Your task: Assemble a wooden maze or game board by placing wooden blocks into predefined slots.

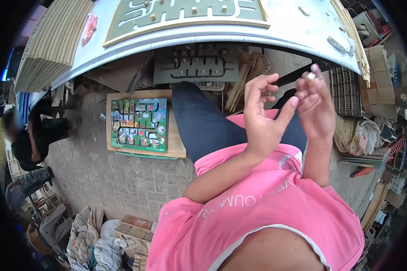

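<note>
Fingers of the left hand (263, 124) curl loosely, thumb well apart, with nothing seen in them. To their right, in this same head view, the right hand (317, 108) has its fingertips drawn together on a small pale piece (311, 76), too blurred to identify. Handling that piece seems the step in hand; moving it calls for a steady pinch. Beyond the fingers, a grooved board (135, 32) lies on the white table (298, 34).

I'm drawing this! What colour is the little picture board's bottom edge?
The bottom edge is green, shown best in the head view.
</note>
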Demonstrator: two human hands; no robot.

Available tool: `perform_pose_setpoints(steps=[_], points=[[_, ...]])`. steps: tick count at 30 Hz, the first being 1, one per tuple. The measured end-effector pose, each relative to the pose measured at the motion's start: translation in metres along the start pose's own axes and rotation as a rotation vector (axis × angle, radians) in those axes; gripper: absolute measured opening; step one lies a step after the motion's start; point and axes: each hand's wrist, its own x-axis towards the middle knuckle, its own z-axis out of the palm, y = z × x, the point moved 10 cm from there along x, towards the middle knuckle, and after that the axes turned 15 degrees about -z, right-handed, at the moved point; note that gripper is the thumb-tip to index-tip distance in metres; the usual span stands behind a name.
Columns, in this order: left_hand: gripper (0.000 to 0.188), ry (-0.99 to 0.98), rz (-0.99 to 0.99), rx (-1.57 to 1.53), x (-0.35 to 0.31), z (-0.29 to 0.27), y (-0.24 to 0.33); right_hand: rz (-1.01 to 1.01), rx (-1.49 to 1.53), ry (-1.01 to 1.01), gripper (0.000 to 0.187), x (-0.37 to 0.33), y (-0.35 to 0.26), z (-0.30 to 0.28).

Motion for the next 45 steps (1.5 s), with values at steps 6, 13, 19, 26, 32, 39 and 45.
perform_pose_setpoints(steps=[6,13,19,26,32,39,45], points=[[0.051,0.015,-0.244,0.354,0.005,-0.077,-0.076,-0.308,-0.251,-0.035,0.044,0.051,-0.077,-0.023],[0.071,0.599,-0.028,1.442,0.054,-0.215,-0.073,-0.557,-0.602,-0.267,0.044,0.109,-0.134,0.043],[0.092,0.691,-0.701,1.407,0.090,-0.280,-0.104,-0.531,-0.579,-0.489,0.037,0.173,-0.113,0.090],[0.091,0.682,-0.762,1.407,0.090,-0.290,-0.116,-0.499,-0.682,-0.620,0.038,0.243,-0.076,0.141],[0.089,0.752,-0.813,1.428,0.099,-0.295,-0.119,-0.482,-0.911,-0.771,0.042,0.299,0.003,0.182],[0.086,0.793,-0.867,1.446,0.104,-0.299,-0.119,-0.628,-1.246,-0.963,0.043,0.316,0.108,0.238],[0.086,0.805,-0.842,1.467,0.111,-0.295,-0.116,-0.585,-1.375,-1.100,0.045,0.329,0.146,0.251]])
